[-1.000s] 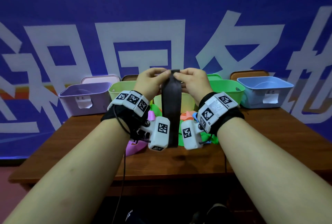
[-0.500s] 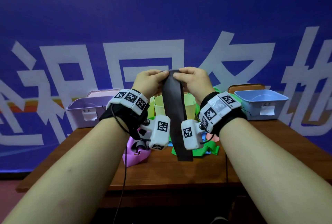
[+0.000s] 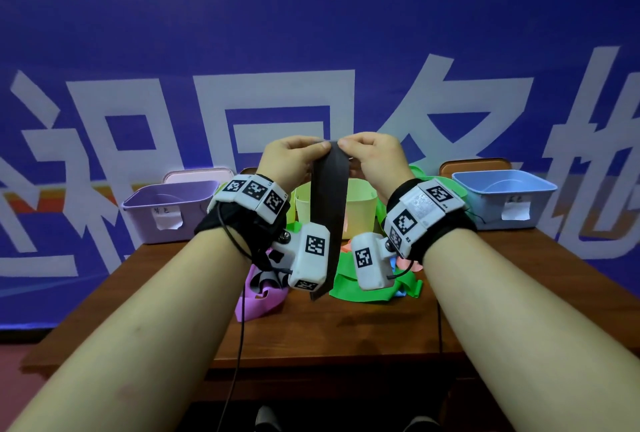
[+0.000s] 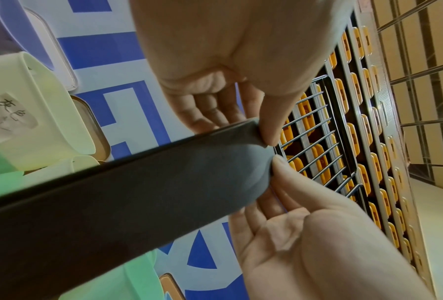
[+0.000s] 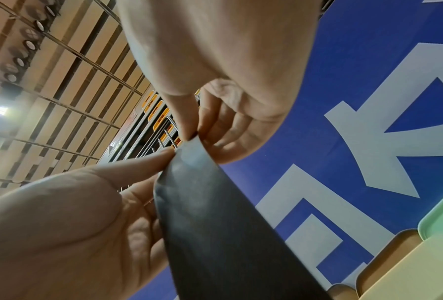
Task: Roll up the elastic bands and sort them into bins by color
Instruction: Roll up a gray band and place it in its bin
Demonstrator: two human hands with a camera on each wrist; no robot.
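Hands [image 3: 289, 158] and [image 3: 372, 156] are pinching a dark band's [image 3: 327, 210] top corners.
Rolling is needing a tight, even first fold.

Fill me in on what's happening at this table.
A person holds a dark band up by its top edge, pinched between the left hand and right hand; rolling has barely begun. Green and pink bands lie loose on the table, with bins behind.
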